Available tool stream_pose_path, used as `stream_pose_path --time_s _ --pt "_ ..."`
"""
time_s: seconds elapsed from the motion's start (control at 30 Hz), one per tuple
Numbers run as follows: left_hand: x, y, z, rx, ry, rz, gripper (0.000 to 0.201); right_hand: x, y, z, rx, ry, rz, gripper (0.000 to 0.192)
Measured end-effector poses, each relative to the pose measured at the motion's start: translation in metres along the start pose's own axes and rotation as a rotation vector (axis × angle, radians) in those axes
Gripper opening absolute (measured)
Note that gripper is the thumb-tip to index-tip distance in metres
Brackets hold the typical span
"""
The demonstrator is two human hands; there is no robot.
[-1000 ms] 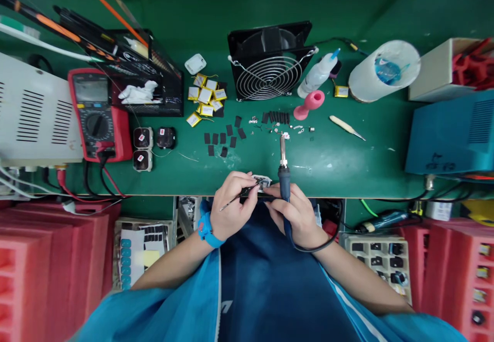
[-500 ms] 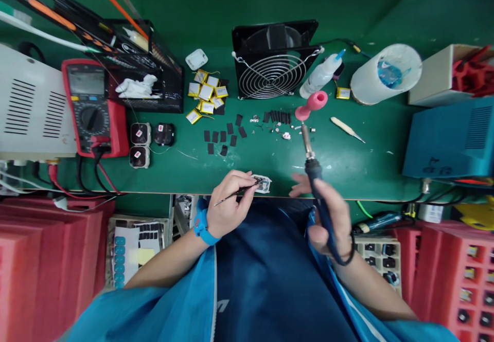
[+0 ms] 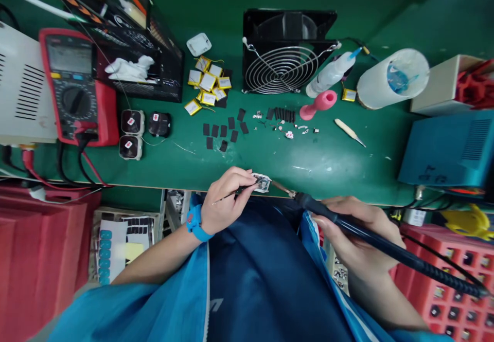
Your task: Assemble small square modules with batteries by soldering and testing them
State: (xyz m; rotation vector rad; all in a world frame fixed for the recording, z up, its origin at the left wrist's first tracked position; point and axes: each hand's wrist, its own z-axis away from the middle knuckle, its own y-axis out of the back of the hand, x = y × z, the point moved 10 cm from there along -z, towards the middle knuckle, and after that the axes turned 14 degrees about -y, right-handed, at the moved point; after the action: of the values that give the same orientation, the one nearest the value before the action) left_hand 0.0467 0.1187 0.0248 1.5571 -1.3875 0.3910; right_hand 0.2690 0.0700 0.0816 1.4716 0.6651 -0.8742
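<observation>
At the bench's front edge my left hand [image 3: 227, 200] is closed on a pair of thin dark tweezers [image 3: 226, 197], whose points reach a small circuit board in a white housing [image 3: 262, 182]. The fingertips also rest at the left side of that housing. My right hand [image 3: 360, 231] grips a soldering iron [image 3: 339, 221] by its dark handle. The iron's metal tip points left and ends at or very near the housing's right edge; whether it touches, I cannot tell.
Behind lie black pads [image 3: 224, 131], yellow-edged battery cells [image 3: 207, 81] and small loose parts [image 3: 289, 134]. A fan [image 3: 285, 59], a bottle [image 3: 331, 74], a pink stand-like piece [image 3: 318, 105] and a white-handled tool [image 3: 349, 132] are farther right. A red multimeter [image 3: 77, 87] stands left.
My right hand has swung the soldering iron down and left, from upright near the pink piece to nearly level beside the housing. My left hand keeps its hold at the board.
</observation>
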Motion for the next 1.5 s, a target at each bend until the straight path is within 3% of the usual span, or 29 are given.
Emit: stream_pose_path --time_s 0.33,1.27,1.5 --pt "0.0 0.0 0.001 0.015 -0.017 0.016 0.016 -0.023 -0.011 -0.006 0.006 0.157 0.036 0.018" --pt "0.001 0.001 0.002 0.029 -0.045 0.021 0.016 -0.025 -0.017 -0.011 -0.046 0.148 -0.007 0.017" --pt "0.0 0.002 0.002 0.049 -0.028 0.029 0.017 -0.008 -0.001 -0.006 0.028 0.038 0.042 0.016"
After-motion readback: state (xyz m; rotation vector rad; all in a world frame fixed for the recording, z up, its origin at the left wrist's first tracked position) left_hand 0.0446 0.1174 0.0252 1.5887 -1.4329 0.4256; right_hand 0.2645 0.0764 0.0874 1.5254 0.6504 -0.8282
